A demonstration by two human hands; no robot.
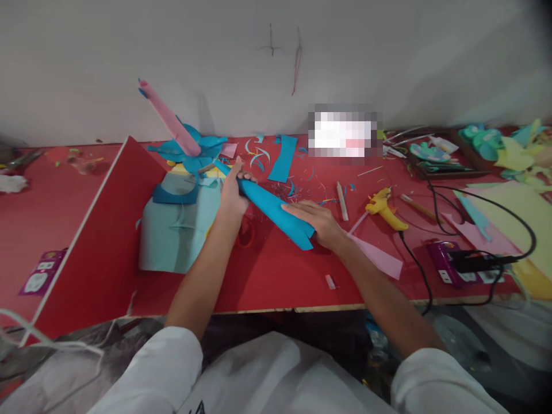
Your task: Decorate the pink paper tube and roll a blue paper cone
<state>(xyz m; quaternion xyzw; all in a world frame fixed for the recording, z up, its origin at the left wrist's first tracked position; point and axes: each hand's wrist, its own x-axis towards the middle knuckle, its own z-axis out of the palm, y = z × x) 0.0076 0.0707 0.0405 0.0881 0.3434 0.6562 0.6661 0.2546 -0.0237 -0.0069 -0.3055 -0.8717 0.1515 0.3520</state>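
On the scrap-strewn red table [280, 276], your left hand [233, 195] grips the half-rolled blue paper cone [276, 210]; your right hand [313, 221] lies flat, pressing its unsealed wide end.

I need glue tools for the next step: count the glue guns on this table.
1. The yellow glue gun lies on the red table, right of the right hand, with its black cord trailing toward the table's front edge. Clutter at the far right may hide others.
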